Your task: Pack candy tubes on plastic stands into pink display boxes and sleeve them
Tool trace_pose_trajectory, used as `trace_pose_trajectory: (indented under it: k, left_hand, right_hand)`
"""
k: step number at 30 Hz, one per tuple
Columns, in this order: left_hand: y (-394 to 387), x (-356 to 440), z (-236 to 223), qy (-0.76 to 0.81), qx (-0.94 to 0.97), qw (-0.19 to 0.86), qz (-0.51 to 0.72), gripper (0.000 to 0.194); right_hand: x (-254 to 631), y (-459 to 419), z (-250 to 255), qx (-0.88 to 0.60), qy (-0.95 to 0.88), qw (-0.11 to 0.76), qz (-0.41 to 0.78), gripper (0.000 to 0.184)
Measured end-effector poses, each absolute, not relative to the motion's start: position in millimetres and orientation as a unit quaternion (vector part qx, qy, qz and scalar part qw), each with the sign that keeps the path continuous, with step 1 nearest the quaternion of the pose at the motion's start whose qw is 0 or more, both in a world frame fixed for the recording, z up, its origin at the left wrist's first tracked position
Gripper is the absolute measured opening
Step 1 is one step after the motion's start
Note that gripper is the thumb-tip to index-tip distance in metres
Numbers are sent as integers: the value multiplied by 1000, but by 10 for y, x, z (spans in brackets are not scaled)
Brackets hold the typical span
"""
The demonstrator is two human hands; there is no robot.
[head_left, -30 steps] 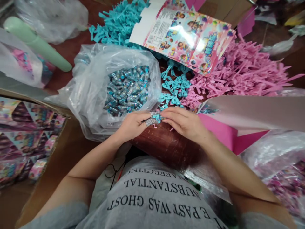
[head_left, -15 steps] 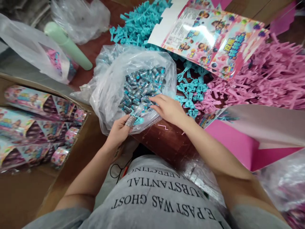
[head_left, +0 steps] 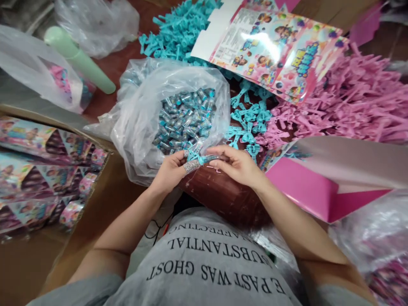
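My left hand [head_left: 172,170] is closed on a small blue plastic piece [head_left: 192,156] at the table's near edge; its thumb wears grey tape. My right hand [head_left: 237,163] pinches a small blue-capped clear tube [head_left: 207,159] and holds it against that piece. Both hands meet just below the mouth of a clear plastic bag [head_left: 137,127] filled with many such blue tubes [head_left: 183,121]. Loose blue plastic pieces [head_left: 250,121] lie just beyond my right hand.
A pink pile of plastic pieces [head_left: 344,102] lies at the right, printed glossy cards [head_left: 274,46] at the back. A cardboard box [head_left: 95,199] with printed packs [head_left: 38,170] sits at the left. A green tube [head_left: 79,61], further bags [head_left: 35,68] and a pink folded sheet [head_left: 312,191] surround the spot.
My right hand has drawn back out of the bag with a tube and joined my left hand. The left hand rose slightly towards it.
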State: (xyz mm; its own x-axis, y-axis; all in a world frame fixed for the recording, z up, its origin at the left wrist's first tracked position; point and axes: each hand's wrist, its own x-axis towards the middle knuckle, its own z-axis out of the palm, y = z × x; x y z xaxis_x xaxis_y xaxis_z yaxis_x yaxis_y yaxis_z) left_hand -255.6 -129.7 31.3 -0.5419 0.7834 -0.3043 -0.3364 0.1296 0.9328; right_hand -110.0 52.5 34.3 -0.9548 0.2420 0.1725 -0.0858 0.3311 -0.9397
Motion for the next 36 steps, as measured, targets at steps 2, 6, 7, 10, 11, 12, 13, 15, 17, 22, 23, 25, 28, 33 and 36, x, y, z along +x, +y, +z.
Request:
trace_pose_trajectory:
  k: [2,6,7,10,11,12,13,15,17,22,23,25,28,33,36]
  left_hand:
    - [-1205,-2531,310,623,246,431,605,37]
    - [-1077,-2487,306,655,377,357,549,34]
    - [-1058,-2474,310,665,402,331,535,32]
    - [-1022,-2435,340,686,446,290,497,24]
    - [-1011,-2423,354,687,446,295,492,22]
    - [-996,-2412,369,683,438,311,494,22]
    - [-977,-2397,382,675,423,343,498,23]
    - [-918,-2345,394,642,377,447,495,25]
    - [-838,-2235,379,588,341,571,460,29]
    - [-562,-1829,249,460,377,691,411,43]
    - [-470,-1779,222,458,398,666,434,45]
    - [-201,-1731,175,492,437,557,507,49]
    - [429,-1702,105,543,469,358,598,55]
    - [1400,-1486,-86,493,540,335,595,52]
    - [1523,-1368,-190,512,536,342,577,56]
  right_hand:
    - [-992,523,406,-63,-839,159,517,24]
    - [-850,545,465,-98,-854,166,483,25]
    - [-815,546,463,-121,-843,151,502,28]
    - [-677,557,448,-188,-814,82,543,46]
    - [-615,571,448,-199,-816,75,538,49]
    - [-544,591,454,-200,-825,80,523,51]
    - [-465,616,465,-194,-839,99,499,57]
    - [-295,676,499,-154,-877,147,430,76]
    - [-123,735,540,-91,-917,170,349,72]
    - [342,904,685,21,-942,153,299,37]
    - [452,958,725,1,-939,159,306,35]
    - [662,1093,793,-101,-936,181,284,33]
    - [823,1317,812,-288,-928,177,155,37]
    - [591,1541,730,-359,-933,26,27,32]
    - [444,1568,771,-330,-943,-47,17,34]
